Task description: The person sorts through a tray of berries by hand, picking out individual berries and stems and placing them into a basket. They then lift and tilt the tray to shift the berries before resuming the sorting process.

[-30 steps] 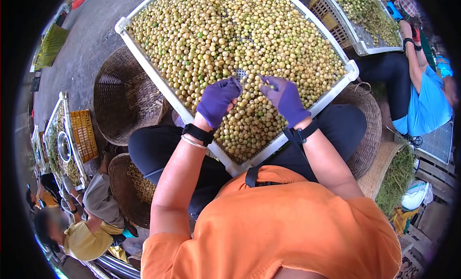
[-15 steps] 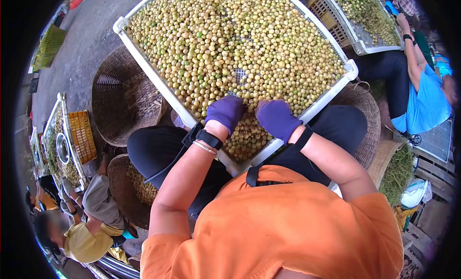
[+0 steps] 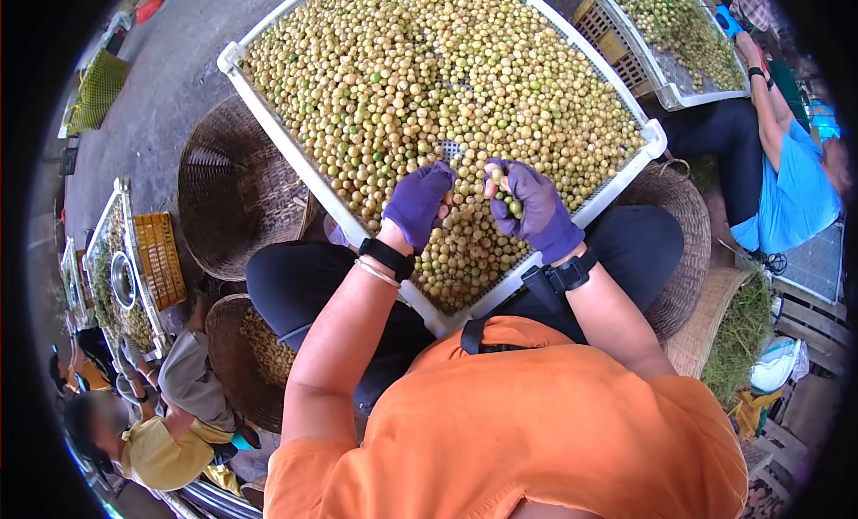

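Above grey ground, apparently picking over a fruit tray; clasping greenish fruit in right grip, cannot tell about left grip; next probably calls for gentle release.

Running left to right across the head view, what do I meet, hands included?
Green netting, yellow crate, left wicker basket, left hand, right hand, right wicker basket, blue shirt.
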